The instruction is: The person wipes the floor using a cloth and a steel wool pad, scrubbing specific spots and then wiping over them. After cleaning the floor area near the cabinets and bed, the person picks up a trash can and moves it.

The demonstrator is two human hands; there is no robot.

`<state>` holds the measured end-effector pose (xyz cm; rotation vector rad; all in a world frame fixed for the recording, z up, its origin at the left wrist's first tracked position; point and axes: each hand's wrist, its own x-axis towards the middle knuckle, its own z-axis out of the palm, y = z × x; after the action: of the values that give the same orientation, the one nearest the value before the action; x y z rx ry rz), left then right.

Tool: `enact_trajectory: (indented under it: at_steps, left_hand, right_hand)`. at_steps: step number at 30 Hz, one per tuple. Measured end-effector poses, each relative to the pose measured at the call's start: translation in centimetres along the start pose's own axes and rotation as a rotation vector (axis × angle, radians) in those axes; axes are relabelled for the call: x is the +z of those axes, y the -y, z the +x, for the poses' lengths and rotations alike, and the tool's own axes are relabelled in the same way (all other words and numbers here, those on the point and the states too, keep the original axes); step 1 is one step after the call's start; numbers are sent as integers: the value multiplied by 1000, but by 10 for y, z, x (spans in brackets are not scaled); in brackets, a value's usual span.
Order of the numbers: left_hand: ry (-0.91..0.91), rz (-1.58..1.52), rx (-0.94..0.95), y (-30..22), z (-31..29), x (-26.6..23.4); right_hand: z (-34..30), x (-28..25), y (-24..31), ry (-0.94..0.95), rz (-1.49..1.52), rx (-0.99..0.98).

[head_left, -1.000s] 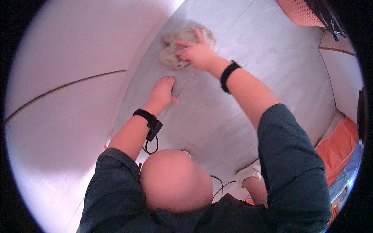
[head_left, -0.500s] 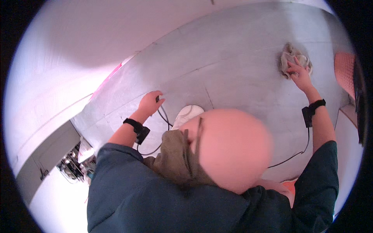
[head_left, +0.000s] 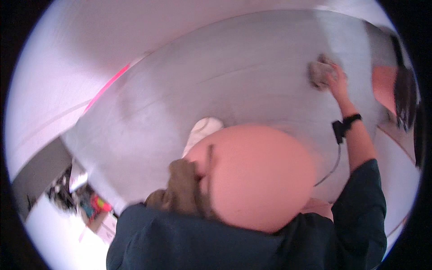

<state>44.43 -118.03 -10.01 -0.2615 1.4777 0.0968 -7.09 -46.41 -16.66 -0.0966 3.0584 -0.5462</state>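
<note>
Bare right hand (head_left: 338,81) stretched well out, over crumpled grey-beige fabric cloth (head_left: 318,74) on smooth grey floor (head_left: 252,90)! Cloth lay well apart from white shoe (head_left: 203,130), hence, likely, long reach. Blur hid grip: clenched or loose, couldn't tell. Left hand: out of view.

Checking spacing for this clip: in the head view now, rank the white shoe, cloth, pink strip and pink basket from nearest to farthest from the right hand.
1. Cloth: at the right hand, touching its fingers.
2. Pink basket: just to its right.
3. White shoe: lower left of it.
4. Pink strip: farther off, at left.
</note>
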Motion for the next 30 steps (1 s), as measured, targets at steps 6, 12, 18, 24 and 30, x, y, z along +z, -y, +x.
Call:
enact_trajectory:
  at_steps: [6, 12, 18, 24, 30]
  left_hand:
    - [-229, -240, -100, 29, -37, -20]
    - [-673, -184, 48, -4, -81, -189]
    - [-1115, 12, 603, -222, -141, -410]
    - [-1019, 130, 1028, -411, -158, -459]
    - [-792, 282, 940, -446, -98, -441]
  right_hand:
    - [3, 33, 87, -88, 98, 85]
    - [2, 56, 120, -172, -370, 322]
    - [-9, 55, 86, -16, -231, 201]
    - [-24, 47, 84, -114, -410, 361]
    - [-21, 28, 87, 16, -389, 335]
